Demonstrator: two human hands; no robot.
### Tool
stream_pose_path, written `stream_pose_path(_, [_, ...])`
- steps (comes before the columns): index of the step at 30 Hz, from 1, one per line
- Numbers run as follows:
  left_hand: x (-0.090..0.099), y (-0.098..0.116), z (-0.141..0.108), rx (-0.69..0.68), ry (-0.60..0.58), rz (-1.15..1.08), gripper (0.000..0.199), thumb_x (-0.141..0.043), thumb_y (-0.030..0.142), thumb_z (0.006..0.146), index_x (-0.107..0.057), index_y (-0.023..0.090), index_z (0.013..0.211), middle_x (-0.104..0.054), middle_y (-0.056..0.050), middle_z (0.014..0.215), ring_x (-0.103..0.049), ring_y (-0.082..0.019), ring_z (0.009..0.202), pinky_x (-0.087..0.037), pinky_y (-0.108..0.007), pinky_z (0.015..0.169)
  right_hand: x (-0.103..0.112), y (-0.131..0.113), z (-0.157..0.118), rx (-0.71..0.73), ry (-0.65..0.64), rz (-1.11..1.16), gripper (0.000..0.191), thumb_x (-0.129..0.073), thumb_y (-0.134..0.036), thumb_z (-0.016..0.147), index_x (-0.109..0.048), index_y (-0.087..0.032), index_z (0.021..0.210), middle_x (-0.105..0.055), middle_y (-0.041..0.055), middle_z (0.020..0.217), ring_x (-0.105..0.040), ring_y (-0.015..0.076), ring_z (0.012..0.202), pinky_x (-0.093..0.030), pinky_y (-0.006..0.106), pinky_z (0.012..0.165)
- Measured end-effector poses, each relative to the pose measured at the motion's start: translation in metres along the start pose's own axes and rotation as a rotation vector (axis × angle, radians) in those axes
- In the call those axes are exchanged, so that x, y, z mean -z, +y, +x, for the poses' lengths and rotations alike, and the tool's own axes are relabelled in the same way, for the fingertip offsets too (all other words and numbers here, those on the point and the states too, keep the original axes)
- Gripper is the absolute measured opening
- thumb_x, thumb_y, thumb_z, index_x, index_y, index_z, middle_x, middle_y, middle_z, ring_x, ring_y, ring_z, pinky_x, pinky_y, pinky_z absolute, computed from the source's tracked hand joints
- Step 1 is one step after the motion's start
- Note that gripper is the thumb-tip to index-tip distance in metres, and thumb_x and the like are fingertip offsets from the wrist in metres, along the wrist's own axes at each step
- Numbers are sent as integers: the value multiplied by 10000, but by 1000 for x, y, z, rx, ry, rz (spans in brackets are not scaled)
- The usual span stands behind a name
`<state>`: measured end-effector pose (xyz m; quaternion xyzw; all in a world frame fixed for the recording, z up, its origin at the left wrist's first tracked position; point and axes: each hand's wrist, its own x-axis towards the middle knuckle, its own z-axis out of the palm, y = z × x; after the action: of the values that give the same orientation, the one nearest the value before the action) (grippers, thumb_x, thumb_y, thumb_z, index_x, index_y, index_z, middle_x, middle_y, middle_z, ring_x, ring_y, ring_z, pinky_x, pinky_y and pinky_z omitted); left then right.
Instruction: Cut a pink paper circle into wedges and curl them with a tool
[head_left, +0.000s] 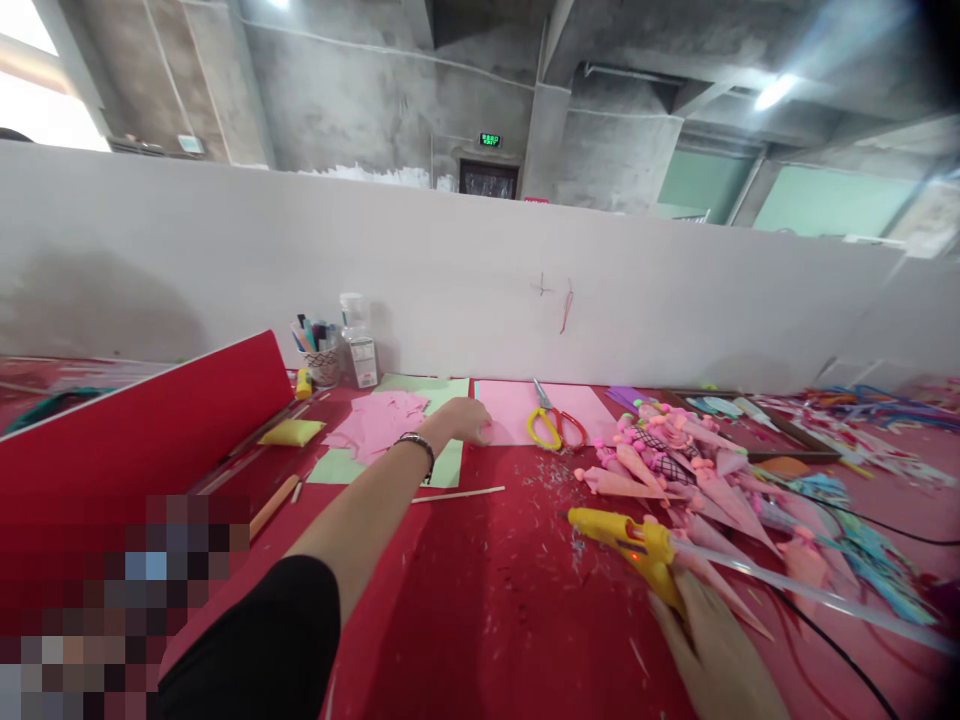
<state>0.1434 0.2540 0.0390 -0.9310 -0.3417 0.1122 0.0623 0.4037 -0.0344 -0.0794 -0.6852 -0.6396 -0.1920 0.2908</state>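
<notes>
My right hand is wrapped round the handle of a yellow glue gun, whose nozzle points left over the red table. A long clear glue stick runs out of its back. My left hand reaches forward to the border between the green sheet and the pink sheet; its fingers curl down, and their tips are partly hidden. Pink paper pieces lie piled left of that hand. Scissors with yellow and red handles rest on the pink sheet.
Pink paper cones are heaped at the right, near a black cable. A pen cup and a clear bottle stand by the white partition. A red board leans at the left. A thin stick lies mid-table.
</notes>
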Motion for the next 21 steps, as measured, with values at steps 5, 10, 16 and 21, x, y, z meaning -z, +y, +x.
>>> stream_pose_path(5, [4, 3, 2, -12, -8, 18, 305, -488, 319, 827, -510, 156, 1084, -539, -76, 1092, -546, -182, 925, -471, -395, 777, 2, -3, 0, 20, 11, -29, 375, -316, -396, 840, -513, -186, 1081, -628, 118, 1014, -586, 274, 949, -493, 393, 772])
stream_pose_path(10, [3, 3, 4, -11, -11, 32, 305, -489, 319, 827, -510, 154, 1083, -542, -75, 1085, -549, -180, 916, -474, -391, 770, 3, -4, 0, 44, -6, -42, 361, -291, -383, 841, -512, -181, 1043, -633, 126, 1004, -594, 272, 935, -497, 386, 768])
stream_pose_path(16, [3, 6, 8, 3, -54, 68, 305, -486, 319, 828, -509, 156, 1085, -540, -77, 1091, -547, -180, 920, -473, -391, 773, 6, -5, 1, -10, -23, -68, 382, -297, -416, 845, -497, -168, 1056, -621, 140, 1030, -585, 279, 955, -493, 397, 775])
stream_pose_path(21, [6, 9, 8, 20, -78, 80, 311, -489, 320, 827, -507, 153, 1088, -539, -77, 1091, -547, -182, 922, -473, -393, 773, 6, -7, 2, -33, -42, -64, 409, -287, -434, 847, -491, -155, 1065, -622, 148, 1035, -595, 273, 945, -501, 378, 770])
